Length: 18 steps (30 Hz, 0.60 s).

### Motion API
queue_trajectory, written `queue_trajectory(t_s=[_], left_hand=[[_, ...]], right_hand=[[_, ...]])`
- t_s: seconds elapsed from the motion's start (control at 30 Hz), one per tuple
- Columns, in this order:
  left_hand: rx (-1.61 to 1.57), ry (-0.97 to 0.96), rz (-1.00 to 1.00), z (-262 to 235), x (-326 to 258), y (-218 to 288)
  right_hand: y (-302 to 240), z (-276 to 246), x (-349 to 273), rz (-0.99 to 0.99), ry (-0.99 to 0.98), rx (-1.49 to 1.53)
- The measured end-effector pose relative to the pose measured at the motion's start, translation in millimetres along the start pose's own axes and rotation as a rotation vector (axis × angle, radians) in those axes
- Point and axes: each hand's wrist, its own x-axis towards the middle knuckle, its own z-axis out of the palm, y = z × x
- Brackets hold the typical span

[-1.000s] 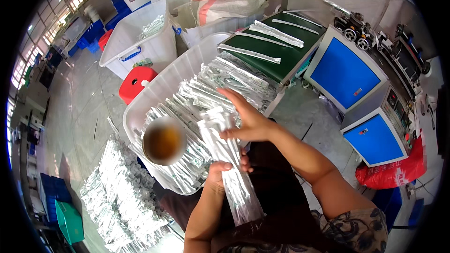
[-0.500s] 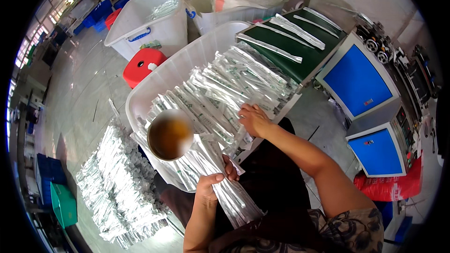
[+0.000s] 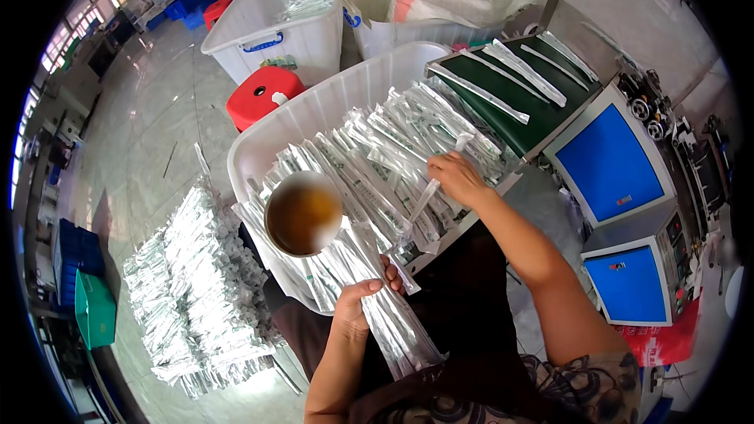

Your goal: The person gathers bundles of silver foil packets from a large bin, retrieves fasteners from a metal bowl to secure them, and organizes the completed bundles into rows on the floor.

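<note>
A thick bundle (image 3: 399, 334) of long, slim, silvery-white wrapped packets sat tight in the left hand (image 3: 361, 302), running diagonally! Up at the right hand (image 3: 457, 178), a narrow white packet (image 3: 425, 199) slanted from the fingers, and dozens of loose packets (image 3: 357, 180) overlapped, roughly parallel, heaped in the pale tub (image 3: 250, 151)!

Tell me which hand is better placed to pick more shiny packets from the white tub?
Probably the right hand: it's at the packets in the tub, seemingly gripping one, while the left hand is busy clutching a bundle.
</note>
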Motion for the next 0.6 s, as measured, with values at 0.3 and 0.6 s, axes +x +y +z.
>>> queue_trajectory(t_s=[0.3,0.6], left_hand=[[-0.001,0.053,0.038,-5,-4,2],[-0.013,-0.023,0.058,10,7,-4]], right_hand=[[-10,-6,-10,0.249,-0.145,-0.326],[-94,-95,-113,0.830,-0.351,0.996]])
